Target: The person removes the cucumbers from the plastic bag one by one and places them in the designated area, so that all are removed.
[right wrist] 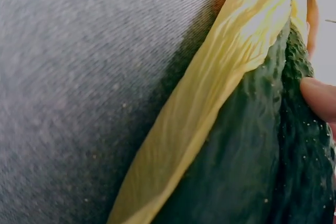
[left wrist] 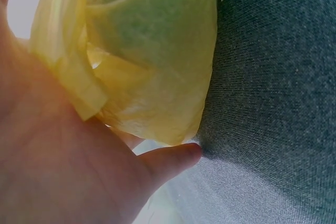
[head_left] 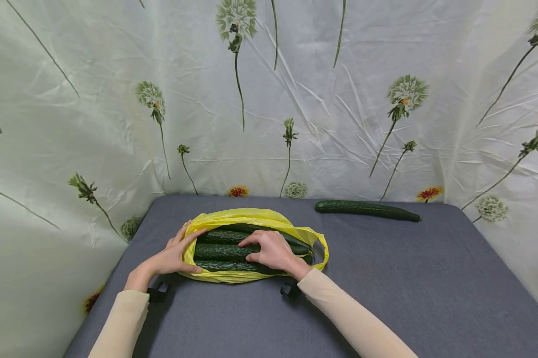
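A yellow plastic bag (head_left: 233, 277) lies on its side with its opening turned up, and several dark green cucumbers (head_left: 222, 251) lie lengthwise inside. My left hand (head_left: 172, 258) holds the bag's left end, thumb at the near side and fingers over the far rim. In the left wrist view the thumb (left wrist: 170, 162) is against the thin yellow film. My right hand (head_left: 273, 251) reaches over the opening and grips a cucumber in the bag between thumb and fingers. The right wrist view shows the thumb (right wrist: 320, 98) on the bumpy skin of one cucumber (right wrist: 302, 129).
Another cucumber (head_left: 367, 210) lies outside the bag, near the far edge of the grey cloth-covered table (head_left: 407, 283). A pale curtain (head_left: 331, 114) with dandelion prints hangs behind and along the sides. The bag's looped handle (head_left: 324, 246) sticks out at its right end.
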### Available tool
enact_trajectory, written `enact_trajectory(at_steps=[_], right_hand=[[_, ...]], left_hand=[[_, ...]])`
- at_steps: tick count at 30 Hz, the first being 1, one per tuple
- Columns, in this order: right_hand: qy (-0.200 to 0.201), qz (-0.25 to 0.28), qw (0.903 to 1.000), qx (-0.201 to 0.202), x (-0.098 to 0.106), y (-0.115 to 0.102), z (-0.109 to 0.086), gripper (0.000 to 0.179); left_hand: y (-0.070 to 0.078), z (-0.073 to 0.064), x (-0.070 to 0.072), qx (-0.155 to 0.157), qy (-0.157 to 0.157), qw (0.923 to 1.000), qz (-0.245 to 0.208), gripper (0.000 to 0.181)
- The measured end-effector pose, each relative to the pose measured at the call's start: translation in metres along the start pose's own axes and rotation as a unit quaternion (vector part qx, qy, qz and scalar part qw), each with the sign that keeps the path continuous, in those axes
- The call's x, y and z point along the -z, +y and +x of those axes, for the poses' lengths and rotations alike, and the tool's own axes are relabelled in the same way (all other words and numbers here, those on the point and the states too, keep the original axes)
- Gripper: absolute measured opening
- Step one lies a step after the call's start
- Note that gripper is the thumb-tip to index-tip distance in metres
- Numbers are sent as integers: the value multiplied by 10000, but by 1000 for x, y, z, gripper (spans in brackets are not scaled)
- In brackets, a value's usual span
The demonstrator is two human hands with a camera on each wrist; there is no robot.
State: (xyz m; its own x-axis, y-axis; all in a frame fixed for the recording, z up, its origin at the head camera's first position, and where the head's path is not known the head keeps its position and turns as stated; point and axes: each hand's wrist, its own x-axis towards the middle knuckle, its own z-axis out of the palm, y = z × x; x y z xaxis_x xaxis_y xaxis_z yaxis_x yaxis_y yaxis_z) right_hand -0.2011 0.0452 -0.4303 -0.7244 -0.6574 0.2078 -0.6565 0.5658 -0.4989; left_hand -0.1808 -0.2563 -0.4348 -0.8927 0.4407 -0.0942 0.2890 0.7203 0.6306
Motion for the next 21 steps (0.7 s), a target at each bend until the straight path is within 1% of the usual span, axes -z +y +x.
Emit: enact_trajectory(at_steps=[7,13,21], right_hand=[[101,158,9998,-9,4,1,-3,28],[110,179,9998,54,10,4,-4,27],[132,261,9995,-93,19,5,-7,27]], left_hand=[[-1,0,0,-53,71,9999,-49,97],[-3,-1,0,-69,68,9999,-73,96],[-5,0,-1,-113,108,9998,-91,96]])
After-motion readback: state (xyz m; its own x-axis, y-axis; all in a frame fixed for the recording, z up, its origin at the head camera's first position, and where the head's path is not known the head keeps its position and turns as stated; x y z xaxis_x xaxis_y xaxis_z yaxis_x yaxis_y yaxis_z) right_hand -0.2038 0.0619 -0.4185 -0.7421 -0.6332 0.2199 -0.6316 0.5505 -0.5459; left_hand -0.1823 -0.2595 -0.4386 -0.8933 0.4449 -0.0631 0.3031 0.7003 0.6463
